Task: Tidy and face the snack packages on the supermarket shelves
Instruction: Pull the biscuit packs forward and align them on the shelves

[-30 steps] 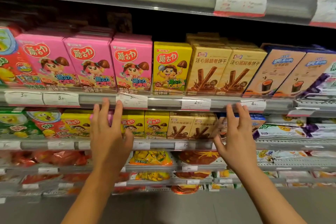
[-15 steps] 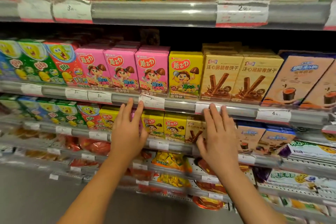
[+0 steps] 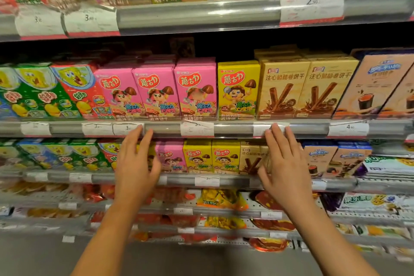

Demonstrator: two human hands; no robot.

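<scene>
Two bare hands reach up to the grey shelf rail [image 3: 165,129], both with fingers straight and spread loosely, holding nothing. The left hand [image 3: 134,166] has its fingertips [image 3: 140,129] at the rail's lower edge beside a white price tag [image 3: 126,129]; the right hand [image 3: 284,163] has its fingertips at another tag further right. On the shelf just above stand three pink boxes [image 3: 156,91], upright and facing out, then a yellow box [image 3: 237,89] touching the last pink one, then tan biscuit-roll boxes [image 3: 307,87]. Green and red cartoon boxes [image 3: 44,92] fill the left end. Smaller boxes [image 3: 211,157] line the shelf behind the hands
</scene>
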